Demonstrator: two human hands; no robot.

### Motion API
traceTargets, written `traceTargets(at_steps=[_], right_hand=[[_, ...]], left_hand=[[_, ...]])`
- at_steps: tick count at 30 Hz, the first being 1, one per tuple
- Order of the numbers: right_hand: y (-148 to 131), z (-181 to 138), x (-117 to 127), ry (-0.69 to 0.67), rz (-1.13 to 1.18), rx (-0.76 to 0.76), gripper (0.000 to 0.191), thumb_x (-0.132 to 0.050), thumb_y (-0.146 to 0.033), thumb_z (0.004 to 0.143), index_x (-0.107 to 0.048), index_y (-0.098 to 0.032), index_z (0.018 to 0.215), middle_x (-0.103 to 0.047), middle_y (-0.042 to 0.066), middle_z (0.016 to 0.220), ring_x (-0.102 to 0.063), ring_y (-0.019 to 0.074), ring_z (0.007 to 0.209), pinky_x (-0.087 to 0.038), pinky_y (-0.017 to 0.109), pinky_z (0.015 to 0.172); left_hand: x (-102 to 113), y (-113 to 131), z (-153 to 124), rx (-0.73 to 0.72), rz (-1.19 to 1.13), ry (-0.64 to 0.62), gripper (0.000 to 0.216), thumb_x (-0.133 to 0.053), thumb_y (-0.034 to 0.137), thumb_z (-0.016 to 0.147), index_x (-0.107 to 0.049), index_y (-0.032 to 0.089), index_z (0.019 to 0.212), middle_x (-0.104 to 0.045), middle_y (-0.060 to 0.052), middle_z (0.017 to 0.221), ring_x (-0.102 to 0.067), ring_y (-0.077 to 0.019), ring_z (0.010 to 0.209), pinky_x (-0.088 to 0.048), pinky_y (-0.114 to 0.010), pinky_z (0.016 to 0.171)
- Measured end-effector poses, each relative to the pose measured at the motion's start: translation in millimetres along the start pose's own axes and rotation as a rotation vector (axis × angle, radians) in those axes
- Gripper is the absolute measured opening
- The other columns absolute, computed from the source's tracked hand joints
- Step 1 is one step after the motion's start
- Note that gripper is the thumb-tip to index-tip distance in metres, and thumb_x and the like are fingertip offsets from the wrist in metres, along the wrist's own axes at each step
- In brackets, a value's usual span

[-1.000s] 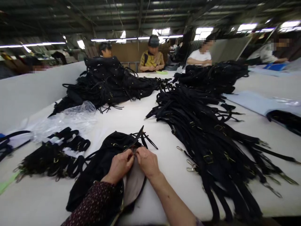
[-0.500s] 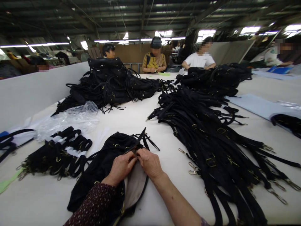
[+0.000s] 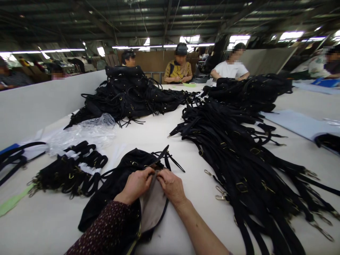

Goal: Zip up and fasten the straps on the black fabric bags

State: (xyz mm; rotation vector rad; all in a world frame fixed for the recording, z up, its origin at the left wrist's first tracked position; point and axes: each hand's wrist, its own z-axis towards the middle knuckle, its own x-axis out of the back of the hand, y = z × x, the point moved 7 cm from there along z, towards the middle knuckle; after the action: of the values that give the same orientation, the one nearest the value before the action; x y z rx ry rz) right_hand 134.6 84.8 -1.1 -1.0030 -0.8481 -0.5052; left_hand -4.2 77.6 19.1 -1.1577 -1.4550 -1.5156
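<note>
Two hands: left hand (image 3: 136,185) and right hand (image 3: 172,185) meet fingertip to fingertip, both pinched on the black bag (image 3: 117,187) at its opening edge.
Bag: lies on the white table (image 3: 186,226) under and just ahead of the hands, grey lining showing between the wrists.
Right of bag: long heap of black straps (image 3: 239,156).
Left of bag: strap bundle (image 3: 69,171).
Beyond that bundle: clear plastic wrap (image 3: 85,132).

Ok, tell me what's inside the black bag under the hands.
The black bag gapes open, showing a grey-beige lining. The left hand and right hand pinch its rim. Any contents are hidden by the hands and lining.
</note>
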Motion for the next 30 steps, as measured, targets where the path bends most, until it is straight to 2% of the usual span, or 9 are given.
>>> traceTargets(at_steps=[3,6,13,18,21,25,30], right_hand=[[0.7,0.7,-0.1,0.0,0.013,-0.032,0.01,-0.054,-0.024,0.095,-0.064,-0.027,0.095,-0.07,-0.001,0.095,-0.065,0.0153,0.092,-0.045,0.025,0.072],[0.9,1.1,0.5,0.005,0.016,-0.048,0.011,-0.053,-0.023,0.094,-0.064,-0.026,0.095,-0.07,-0.001,0.095,-0.066,0.0152,0.092,-0.045,0.025,0.072],[-3.6,0.9,3.8,-0.023,-0.015,-0.043,0.016,-0.051,-0.022,0.094,-0.065,-0.027,0.1,-0.071,-0.001,0.1,-0.066,0.0151,0.096,-0.047,0.024,0.075],[-8.5,-3.9,17.1,-0.088,-0.109,-0.022,0.023,-0.047,-0.022,0.096,-0.062,-0.03,0.111,-0.072,-0.001,0.106,-0.066,0.0159,0.098,-0.047,0.025,0.07],[-5.0,-10.9,28.8,-0.161,-0.308,-0.031,0.024,-0.042,-0.02,0.097,-0.064,-0.028,0.102,-0.072,0.001,0.098,-0.066,0.0182,0.089,-0.043,0.026,0.061],[9.4,-22.8,48.0,-0.241,-0.47,-0.075,0.025,-0.042,-0.019,0.097,-0.066,-0.028,0.097,-0.072,0.003,0.092,-0.067,0.0188,0.081,-0.037,0.026,0.056],[38.1,-38.4,72.8,-0.243,-0.424,-0.184,0.025,-0.043,-0.027,0.097,-0.068,-0.027,0.097,-0.075,0.003,0.093,-0.07,0.0207,0.081,-0.041,0.028,0.061]], left_hand=[[-2.4,5.9,1.0,-0.013,0.057,-0.017,0.024,-0.047,0.036,0.092,-0.062,0.032,0.11,-0.079,-0.005,0.096,-0.074,-0.0269,0.09,-0.047,-0.032,0.071],[-3.7,12.7,2.3,-0.032,0.115,-0.027,0.023,-0.043,0.035,0.093,-0.063,0.028,0.103,-0.078,-0.008,0.092,-0.074,-0.0292,0.085,-0.047,-0.034,0.068],[-7.6,17.1,0.1,-0.028,0.127,0.009,0.024,-0.037,0.029,0.095,-0.061,0.024,0.097,-0.077,-0.01,0.092,-0.073,-0.0274,0.084,-0.044,-0.033,0.068],[-4.8,10.6,-3.8,-0.001,0.016,0.079,0.02,-0.044,0.032,0.093,-0.062,0.025,0.091,-0.077,-0.006,0.087,-0.072,-0.0237,0.082,-0.04,-0.03,0.067],[-0.9,5.9,-6.1,0.01,-0.088,0.134,0.018,-0.047,0.032,0.092,-0.063,0.025,0.089,-0.075,-0.003,0.082,-0.07,-0.02,0.079,-0.04,-0.028,0.068],[4.7,3.0,-8.9,0.01,-0.242,0.19,0.018,-0.048,0.032,0.091,-0.062,0.024,0.085,-0.07,0.001,0.072,-0.065,-0.0145,0.07,-0.041,-0.024,0.067],[10.8,3.6,-12.2,-0.012,-0.427,0.203,0.02,-0.046,0.035,0.092,-0.061,0.023,0.085,-0.066,0.005,0.065,-0.062,-0.0109,0.061,-0.043,-0.021,0.062]])
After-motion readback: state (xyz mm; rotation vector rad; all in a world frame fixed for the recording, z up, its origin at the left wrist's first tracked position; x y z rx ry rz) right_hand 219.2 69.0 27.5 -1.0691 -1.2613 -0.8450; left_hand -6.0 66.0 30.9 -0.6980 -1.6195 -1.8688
